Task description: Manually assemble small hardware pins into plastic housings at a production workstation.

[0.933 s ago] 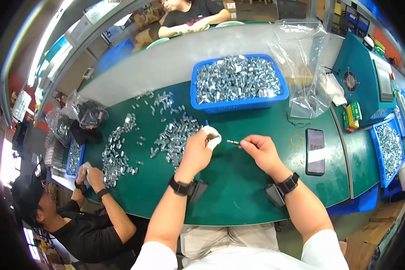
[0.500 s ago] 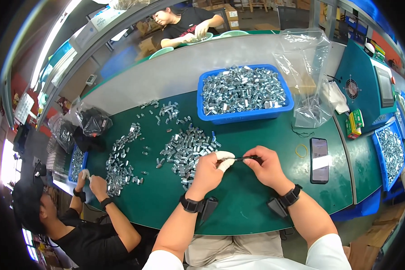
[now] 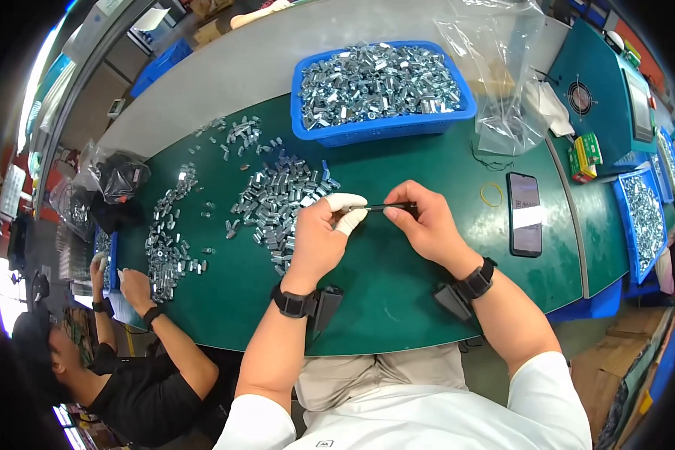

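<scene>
Over the middle of a green work surface (image 3: 397,315), inward from its curved front edge, a person's two hands meet around a slim dark rod (image 3: 386,206), held roughly level above the tabletop. The right hand (image 3: 429,225) is bare, its thumb and fingers closed on the rod's right part; the left hand (image 3: 321,240), white covers on thumb and forefinger, is pinched shut at the rod's left end, where a small shiny part (image 3: 360,208) shows, and whether that belongs to the rod or is separate I cannot tell. Just left of the hands lies a loose heap of short silver metal pieces (image 3: 277,206), and a longer heap (image 3: 169,255) runs toward the surface's left edge. Along the rear edge, before a pale grey partition (image 3: 225,97), stands a blue bin (image 3: 382,135) filled high with similar pieces, a clear plastic bag (image 3: 495,82) to its right. Toward the right edge lie a yellow elastic band (image 3: 491,206) and a dark-framed phone (image 3: 525,214). At the rear right corner sits a teal machine (image 3: 600,97) with a round fan grille, a small yellow-and-green box (image 3: 585,157) beside it. At the left edge a co-worker (image 3: 127,397) in black sits with hands raised, and brown cardboard (image 3: 615,345) stands on the floor beyond the front right corner
</scene>
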A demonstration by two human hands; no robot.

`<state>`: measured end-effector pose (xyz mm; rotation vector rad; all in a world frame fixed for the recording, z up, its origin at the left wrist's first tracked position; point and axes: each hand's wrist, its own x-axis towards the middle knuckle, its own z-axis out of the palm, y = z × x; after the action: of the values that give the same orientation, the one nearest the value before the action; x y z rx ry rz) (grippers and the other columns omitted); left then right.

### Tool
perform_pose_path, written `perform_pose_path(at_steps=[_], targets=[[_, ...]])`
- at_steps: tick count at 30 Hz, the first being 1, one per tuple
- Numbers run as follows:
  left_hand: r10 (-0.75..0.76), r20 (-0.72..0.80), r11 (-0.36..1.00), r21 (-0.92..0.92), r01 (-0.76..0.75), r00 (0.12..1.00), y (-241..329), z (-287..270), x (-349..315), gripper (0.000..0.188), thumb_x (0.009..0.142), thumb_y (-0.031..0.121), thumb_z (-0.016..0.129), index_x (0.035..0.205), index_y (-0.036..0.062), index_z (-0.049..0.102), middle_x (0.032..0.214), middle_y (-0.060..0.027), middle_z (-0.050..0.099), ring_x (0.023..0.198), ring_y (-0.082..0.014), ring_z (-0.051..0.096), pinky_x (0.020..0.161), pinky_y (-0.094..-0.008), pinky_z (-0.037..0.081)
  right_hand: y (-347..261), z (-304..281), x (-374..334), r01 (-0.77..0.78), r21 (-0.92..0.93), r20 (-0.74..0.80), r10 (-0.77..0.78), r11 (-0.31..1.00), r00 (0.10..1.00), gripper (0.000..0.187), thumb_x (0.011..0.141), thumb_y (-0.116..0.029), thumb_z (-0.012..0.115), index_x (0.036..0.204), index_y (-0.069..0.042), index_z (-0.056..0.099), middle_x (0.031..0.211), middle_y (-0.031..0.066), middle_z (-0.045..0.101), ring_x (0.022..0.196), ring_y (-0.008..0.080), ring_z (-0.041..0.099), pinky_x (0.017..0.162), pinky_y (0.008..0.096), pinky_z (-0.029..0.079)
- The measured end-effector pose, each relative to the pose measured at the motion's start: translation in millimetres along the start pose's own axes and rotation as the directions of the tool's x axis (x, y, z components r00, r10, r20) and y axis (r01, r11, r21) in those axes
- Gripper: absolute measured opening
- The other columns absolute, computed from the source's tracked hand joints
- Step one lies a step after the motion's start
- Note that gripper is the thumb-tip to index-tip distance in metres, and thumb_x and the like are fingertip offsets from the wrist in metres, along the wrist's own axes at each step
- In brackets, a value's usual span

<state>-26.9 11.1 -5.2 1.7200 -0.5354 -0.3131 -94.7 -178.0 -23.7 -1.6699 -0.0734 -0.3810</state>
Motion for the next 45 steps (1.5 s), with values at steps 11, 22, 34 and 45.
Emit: perform_pose_path(at_steps=[11,22,34,45], targets=[[0.151,0.028,0.988,0.026,-0.152,0.988,-6,-2,1,0.019,0.088,-0.008,0.065,0.106,-0.0003,0.068,0.100,-0.0059,0.069,0.089,-0.0129,0.065,0.080,-0.0259,0.053,-10,-5,-2,-0.096,-0.082,0.032,0.098,0.992,0.995,0.013,0.093,-0.012,0.067,0.093,0.001,0.068,0.068,0.0001,0.058,0.063,0.0050,0.047,0.055,0.0249,0.039],[0.056,-0.105,0.995,-0.076,-0.064,0.993,11,10,-4,0.007,0.092,0.002,0.066,0.096,-0.0026,0.068,0.091,-0.0051,0.066,0.080,-0.0102,0.062,0.071,-0.0248,0.052,-5,-11,-4,-0.059,-0.053,0.051,0.062,0.997,0.997,0.016,0.094,-0.015,0.066,0.092,0.000,0.072,0.065,0.0038,0.061,0.058,0.0078,0.049,0.053,0.0275,0.041],[0.127,0.067,0.980,0.144,-0.135,0.990,-2,-5,-1,0.014,0.095,0.012,0.067,0.091,-0.0013,0.068,0.078,-0.0027,0.066,0.069,-0.0100,0.061,0.064,-0.0240,0.050,-1,-11,-2,-0.101,0.036,0.096,0.097,0.994,0.991,0.016,0.094,-0.014,0.065,0.094,0.000,0.074,0.063,0.0029,0.061,0.057,0.0077,0.047,0.052,0.0284,0.041],[0.279,-0.021,0.865,0.440,-0.242,0.960,6,5,0,0.012,0.090,0.014,0.070,0.091,0.0028,0.067,0.068,-0.0099,0.063,0.057,-0.0195,0.061,0.053,-0.0319,0.044,1,-7,-1,-0.092,0.014,0.079,0.090,0.996,0.993,0.017,0.093,-0.015,0.066,0.092,0.000,0.074,0.063,0.0047,0.062,0.056,0.0084,0.047,0.052,0.0290,0.041]])
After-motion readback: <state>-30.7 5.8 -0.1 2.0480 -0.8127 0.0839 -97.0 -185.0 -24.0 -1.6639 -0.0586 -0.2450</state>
